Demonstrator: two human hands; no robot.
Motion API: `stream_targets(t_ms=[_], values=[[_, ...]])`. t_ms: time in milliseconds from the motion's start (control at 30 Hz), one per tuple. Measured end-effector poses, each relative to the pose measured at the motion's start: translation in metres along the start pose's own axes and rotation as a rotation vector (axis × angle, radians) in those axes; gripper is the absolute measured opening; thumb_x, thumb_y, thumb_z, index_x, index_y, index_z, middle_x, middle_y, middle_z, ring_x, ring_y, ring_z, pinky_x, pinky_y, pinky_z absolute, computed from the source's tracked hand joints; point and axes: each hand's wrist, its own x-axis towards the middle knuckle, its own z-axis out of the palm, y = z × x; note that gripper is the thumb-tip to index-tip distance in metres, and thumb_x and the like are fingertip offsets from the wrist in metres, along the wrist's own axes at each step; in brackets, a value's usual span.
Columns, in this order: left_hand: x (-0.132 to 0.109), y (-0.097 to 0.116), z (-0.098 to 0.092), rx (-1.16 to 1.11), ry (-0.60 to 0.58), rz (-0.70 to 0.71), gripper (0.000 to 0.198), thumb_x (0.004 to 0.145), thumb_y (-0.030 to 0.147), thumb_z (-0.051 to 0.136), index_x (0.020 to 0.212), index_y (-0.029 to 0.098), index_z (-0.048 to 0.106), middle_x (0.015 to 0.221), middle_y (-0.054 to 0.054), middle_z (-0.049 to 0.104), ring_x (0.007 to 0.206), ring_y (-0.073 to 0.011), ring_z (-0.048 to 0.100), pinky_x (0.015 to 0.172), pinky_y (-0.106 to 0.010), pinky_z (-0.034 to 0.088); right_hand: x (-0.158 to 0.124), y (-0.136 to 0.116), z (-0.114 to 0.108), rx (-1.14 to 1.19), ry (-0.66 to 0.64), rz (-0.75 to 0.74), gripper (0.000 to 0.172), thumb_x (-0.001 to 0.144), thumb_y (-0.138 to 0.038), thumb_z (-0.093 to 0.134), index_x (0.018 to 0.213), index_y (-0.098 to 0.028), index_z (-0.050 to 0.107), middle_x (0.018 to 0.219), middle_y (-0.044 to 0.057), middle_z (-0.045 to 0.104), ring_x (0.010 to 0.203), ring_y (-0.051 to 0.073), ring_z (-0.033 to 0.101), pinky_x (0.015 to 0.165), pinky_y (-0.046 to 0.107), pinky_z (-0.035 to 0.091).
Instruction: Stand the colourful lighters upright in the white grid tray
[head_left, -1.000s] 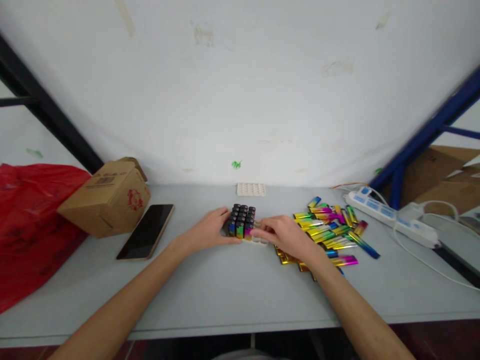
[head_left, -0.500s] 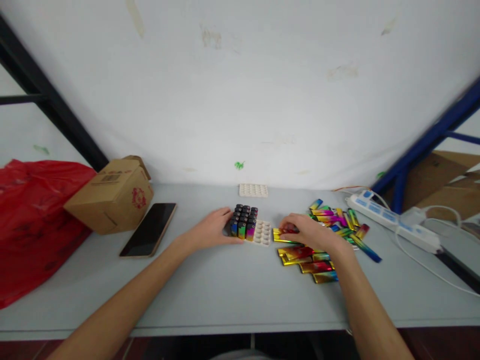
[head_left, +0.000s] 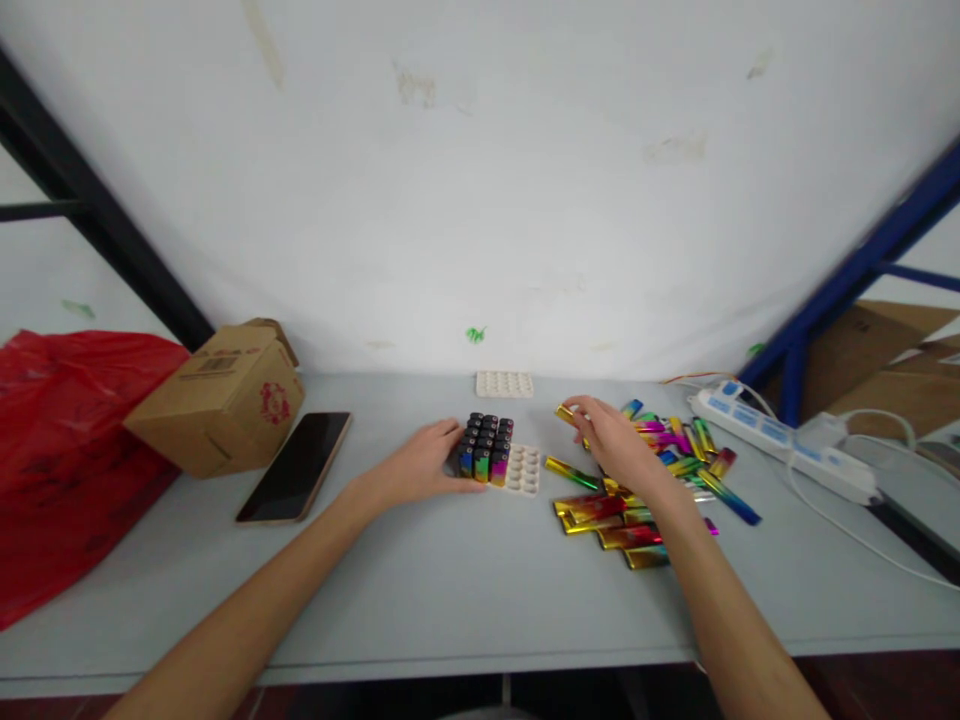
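Observation:
Several lighters (head_left: 486, 448) with black tops and shiny coloured bodies stand upright in rows on the left part of a white tray with round holes (head_left: 525, 469). Around their left side curls my left hand (head_left: 427, 462), thumb along the front and fingers behind, holding the tray and lighters. My right hand (head_left: 611, 440) is raised over the right-hand pile and pinches a gold lighter (head_left: 564, 412) whose far part is hidden by the fingers. Beneath it lie metallic lighters (head_left: 600, 510) in gold, red and green; one gold-green lighter (head_left: 571, 473) lies near the tray.
Against the wall sits a second white tray (head_left: 505, 384). On the left are a dark phone (head_left: 296, 468), a cardboard box (head_left: 217, 400) and a red plastic bag (head_left: 75, 460). A white power strip (head_left: 787, 440) with cables runs along the right, beyond more loose lighters (head_left: 690, 440).
My right hand has lifted off the table and moved back, now with a gold lighter in its fingers. A gold-green lighter shows where that hand was. My left hand stays at the tray.

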Motion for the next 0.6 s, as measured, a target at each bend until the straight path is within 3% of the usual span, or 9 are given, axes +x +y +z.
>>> stream_targets(t_ms=[133, 267, 367, 467, 600], values=[[0.001, 0.001, 0.0, -0.013, -0.006, -0.005, 0.073, 0.084, 0.08, 0.089, 0.124, 0.02, 0.079, 0.128, -0.019, 0.079, 0.127, -0.0465, 0.074, 0.118, -0.058, 0.061, 0.004, -0.002, 0.004, 0.159, 0.151, 0.025, 0.031, 0.113, -0.041, 0.062, 0.122, -0.021, 0.083, 0.115, 0.015, 0.087, 0.087, 0.026, 0.079, 0.093, 0.043, 0.063], [0.001, -0.002, 0.001, -0.01, -0.013, -0.011, 0.078, 0.083, 0.081, 0.089, 0.128, 0.019, 0.078, 0.131, -0.02, 0.078, 0.128, -0.0462, 0.074, 0.12, -0.059, 0.06, 0.008, -0.01, 0.016, 0.544, 0.217, 0.143, 0.043, 0.088, -0.062, 0.094, 0.104, -0.023, 0.085, 0.106, 0.012, 0.088, 0.096, 0.029, 0.081, 0.088, 0.042, 0.067], [0.001, -0.003, 0.002, -0.009, 0.0, 0.005, 0.075, 0.084, 0.083, 0.089, 0.127, 0.022, 0.079, 0.13, -0.018, 0.079, 0.126, -0.0443, 0.075, 0.118, -0.056, 0.061, 0.009, -0.021, 0.023, 0.806, 0.204, 0.192, 0.051, 0.078, -0.063, 0.103, 0.105, -0.023, 0.086, 0.109, 0.01, 0.088, 0.103, 0.028, 0.08, 0.097, 0.043, 0.066], [0.001, -0.004, 0.002, -0.02, 0.012, 0.02, 0.072, 0.084, 0.082, 0.089, 0.125, 0.024, 0.079, 0.127, -0.017, 0.079, 0.123, -0.0429, 0.075, 0.115, -0.054, 0.062, 0.008, -0.031, 0.027, 0.945, 0.15, 0.24, 0.052, 0.081, -0.061, 0.103, 0.114, -0.024, 0.089, 0.113, 0.008, 0.087, 0.108, 0.027, 0.078, 0.104, 0.042, 0.062], [0.0, -0.004, 0.003, -0.021, 0.028, 0.035, 0.071, 0.085, 0.081, 0.089, 0.124, 0.022, 0.08, 0.127, -0.017, 0.08, 0.123, -0.0426, 0.075, 0.115, -0.054, 0.061, 0.006, -0.044, 0.029, 1.121, 0.036, 0.313, 0.06, 0.086, -0.07, 0.097, 0.122, -0.023, 0.088, 0.105, 0.005, 0.082, 0.102, 0.024, 0.075, 0.101, 0.04, 0.062]])
